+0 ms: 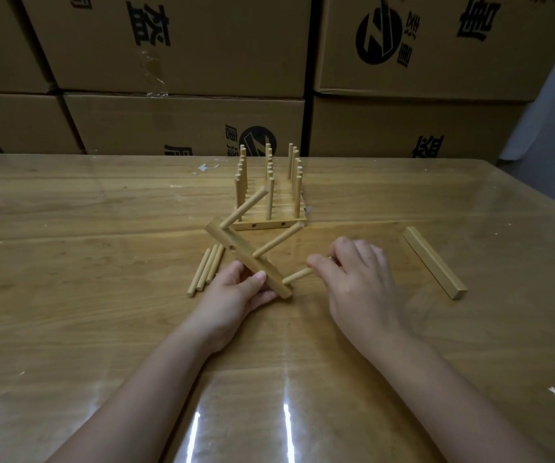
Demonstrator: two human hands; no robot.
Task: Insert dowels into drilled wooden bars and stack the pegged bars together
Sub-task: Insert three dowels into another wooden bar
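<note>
Head view: 3rd dowel going into the held bar.

L hand [236, 289] is gripping the drilled bar [246, 259] near its near end, holding it tilted above the table [102, 212], w/ 2 dowels [277, 239] already sticking out of it. R hand [353, 275] is pinching the 3rd dowel [297, 275], tip at the bar's near-end hole. Prob best: keeping it parallel w/ the other 2, pushing straight along its axis, twisting slightly, L hand bracing. Pegged stack [269, 195] is standing just behind, 3 loose dowels [204, 270] lying left, spare bar [434, 262] well right.
</note>
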